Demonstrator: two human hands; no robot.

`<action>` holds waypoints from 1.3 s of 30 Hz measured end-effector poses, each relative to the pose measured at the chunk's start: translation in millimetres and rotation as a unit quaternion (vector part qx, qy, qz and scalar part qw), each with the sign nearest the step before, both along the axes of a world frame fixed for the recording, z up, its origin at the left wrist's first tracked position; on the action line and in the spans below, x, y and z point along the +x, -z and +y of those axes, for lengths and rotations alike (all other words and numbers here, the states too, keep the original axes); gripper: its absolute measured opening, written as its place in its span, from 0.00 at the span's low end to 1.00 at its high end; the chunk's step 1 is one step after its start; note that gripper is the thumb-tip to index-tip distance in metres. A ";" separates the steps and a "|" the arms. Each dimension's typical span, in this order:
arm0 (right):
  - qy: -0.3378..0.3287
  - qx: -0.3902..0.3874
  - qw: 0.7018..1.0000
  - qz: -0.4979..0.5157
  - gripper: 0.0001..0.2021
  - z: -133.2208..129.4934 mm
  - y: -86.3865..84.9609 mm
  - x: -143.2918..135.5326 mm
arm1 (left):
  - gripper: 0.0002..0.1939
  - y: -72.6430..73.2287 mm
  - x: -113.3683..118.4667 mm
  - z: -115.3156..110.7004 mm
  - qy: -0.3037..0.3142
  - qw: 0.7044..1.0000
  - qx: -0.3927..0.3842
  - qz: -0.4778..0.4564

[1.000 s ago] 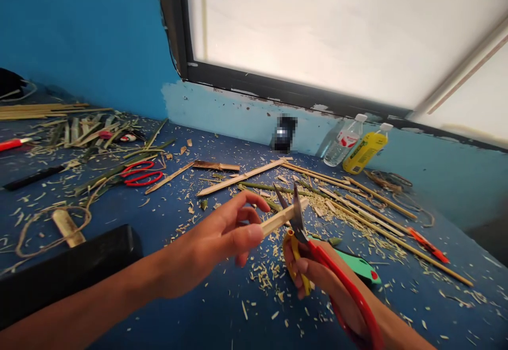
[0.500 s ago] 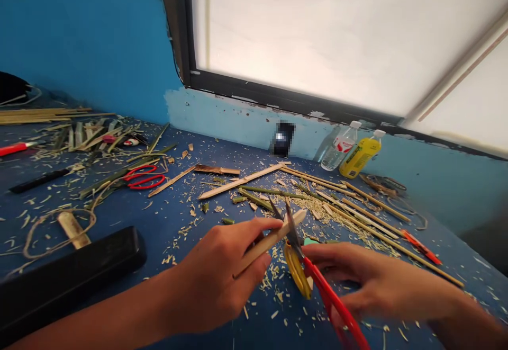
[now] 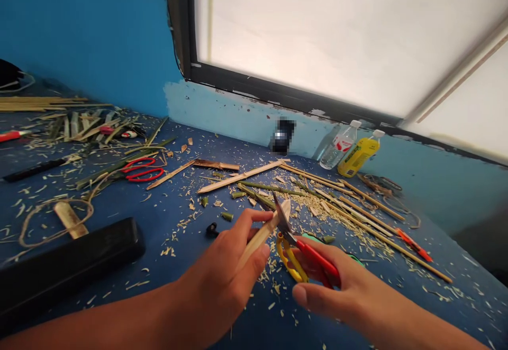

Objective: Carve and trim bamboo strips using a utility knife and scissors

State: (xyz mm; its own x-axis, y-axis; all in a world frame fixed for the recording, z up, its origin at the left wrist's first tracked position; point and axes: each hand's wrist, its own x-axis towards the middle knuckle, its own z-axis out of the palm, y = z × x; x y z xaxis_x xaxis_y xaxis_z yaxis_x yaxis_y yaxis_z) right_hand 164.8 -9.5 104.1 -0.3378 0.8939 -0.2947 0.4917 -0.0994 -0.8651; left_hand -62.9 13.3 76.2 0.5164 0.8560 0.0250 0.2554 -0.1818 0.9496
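Observation:
My left hand (image 3: pixel 234 260) is closed around a pale bamboo strip (image 3: pixel 257 241), whose pointed end sticks out past the fingertips. In my right hand (image 3: pixel 337 281) is a pair of red-handled scissors (image 3: pixel 317 257), the handles lying across the fingers and the thumb lower down. The dark blades reach up to the strip's tip and cross it, close to my left index finger. Behind the scissors shows a yellow looped handle (image 3: pixel 291 265), partly hidden by my right hand. Green handle parts (image 3: pixel 311 238) peek out beside it.
Bamboo shavings and thin sticks (image 3: pixel 357 217) cover the blue table. Red scissors (image 3: pixel 143 170), a black case (image 3: pixel 71 270) and a twine loop (image 3: pixel 24 228) lie left. A clear bottle (image 3: pixel 337 146) and yellow bottle (image 3: pixel 359 154) stand by the wall. An orange cutter (image 3: pixel 415 245) lies right.
My right hand has turned the scissors flatter and moved slightly left, the blades shifting left with the strip's tip. The red handles now sit farther up within the hand. My left hand keeps its hold.

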 end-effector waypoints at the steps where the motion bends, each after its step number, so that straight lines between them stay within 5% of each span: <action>1: -0.003 -0.009 1.000 -0.012 0.21 4.6 -0.2 -0.7 | 0.17 1.8 -1.0 2.0 -0.003 1.000 -0.028 -0.005; 10: -0.045 -0.086 0.995 -0.036 0.04 40.2 3.7 -0.9 | 0.14 6.8 -1.0 16.7 -0.037 0.990 -0.117 -0.069; 21: -0.028 -0.101 0.994 -0.028 0.02 51.1 -2.1 -9.2 | 0.14 6.0 2.3 25.9 -0.070 0.980 -0.142 -0.120; 26: 0.048 -0.118 0.991 0.045 0.07 42.1 12.9 8.8 | 0.29 16.4 6.9 18.7 -0.064 0.971 -0.142 -0.180; 31: 0.171 -0.123 0.945 0.249 0.21 14.0 19.0 7.9 | 0.34 23.7 9.1 10.6 -0.064 0.974 -0.133 -0.170; 34: 0.229 -0.118 0.926 0.277 0.29 4.4 18.0 -7.8 | 0.54 16.0 15.4 7.1 -0.013 0.989 -0.112 -0.099; 37: 0.219 -0.078 0.926 0.296 0.36 2.7 27.9 -27.5 | 0.72 12.3 28.2 7.8 0.023 0.995 -0.079 -0.064; 39: 0.201 -0.039 0.925 0.320 0.34 3.4 39.4 -37.2 | 0.73 15.2 35.8 11.1 0.016 0.996 -0.040 -0.082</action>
